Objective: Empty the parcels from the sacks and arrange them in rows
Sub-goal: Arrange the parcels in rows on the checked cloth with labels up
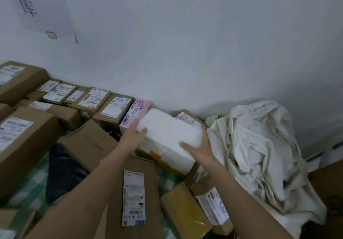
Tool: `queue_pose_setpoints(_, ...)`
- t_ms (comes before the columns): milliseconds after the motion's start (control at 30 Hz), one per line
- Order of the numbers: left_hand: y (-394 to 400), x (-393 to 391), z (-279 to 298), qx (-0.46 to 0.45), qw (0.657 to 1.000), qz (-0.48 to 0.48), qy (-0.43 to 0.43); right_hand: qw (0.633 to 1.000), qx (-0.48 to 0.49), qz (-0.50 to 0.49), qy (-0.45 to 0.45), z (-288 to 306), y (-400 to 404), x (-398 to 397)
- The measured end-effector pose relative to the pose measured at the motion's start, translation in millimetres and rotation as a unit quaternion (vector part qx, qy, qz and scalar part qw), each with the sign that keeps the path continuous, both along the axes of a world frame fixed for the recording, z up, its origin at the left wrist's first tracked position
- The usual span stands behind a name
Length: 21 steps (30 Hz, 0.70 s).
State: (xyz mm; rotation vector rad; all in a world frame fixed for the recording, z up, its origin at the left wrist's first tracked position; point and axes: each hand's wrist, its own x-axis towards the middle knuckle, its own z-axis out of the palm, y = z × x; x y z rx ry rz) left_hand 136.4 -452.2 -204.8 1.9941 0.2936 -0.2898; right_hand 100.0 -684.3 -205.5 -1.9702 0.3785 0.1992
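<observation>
Both hands, the left hand (136, 134) and right hand (199, 148), are gripping the white foam parcel (169, 133) by its ends beside the pink box (136, 111) ending the wall-side row, while loose parcels are lying unsorted beside the emptied-looking sack (259, 146).

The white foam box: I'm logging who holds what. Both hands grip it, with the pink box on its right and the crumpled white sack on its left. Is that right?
Not quite: the sides are swapped. In the head view, both the left hand and right hand hold the white foam box, but the pink box lies on its left and the crumpled white sack on its right.
</observation>
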Motion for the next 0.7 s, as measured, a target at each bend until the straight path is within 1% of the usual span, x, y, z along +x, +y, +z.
queue_pose_setpoints(133,-6.1,-7.4,6.3,-0.004,1.000,0.009,-0.006,0.999,0.018,-0.039,-0.004,3.1,5.4,-5.7)
queue_pose_setpoints(233,-7.7,-11.8,15.1,-0.009,1.000,0.005,-0.023,0.999,0.021,-0.035,0.005,9.0,2.6,-12.1)
queue_pose_setpoints(400,-6.1,-18.2,31.9,-0.009,0.999,0.002,-0.050,0.997,0.057,-0.042,-0.014,23.7,-1.3,-20.3)
queue_pose_setpoints(533,-3.9,-25.3,55.6,-0.014,0.997,0.002,-0.076,0.993,0.094,-0.050,-0.047,43.8,-6.1,-24.7)
queue_pose_setpoints(700,-5.9,-29.9,78.0,-0.033,0.995,0.029,-0.086,0.984,0.138,-0.055,-0.096,69.4,-12.7,-30.7)
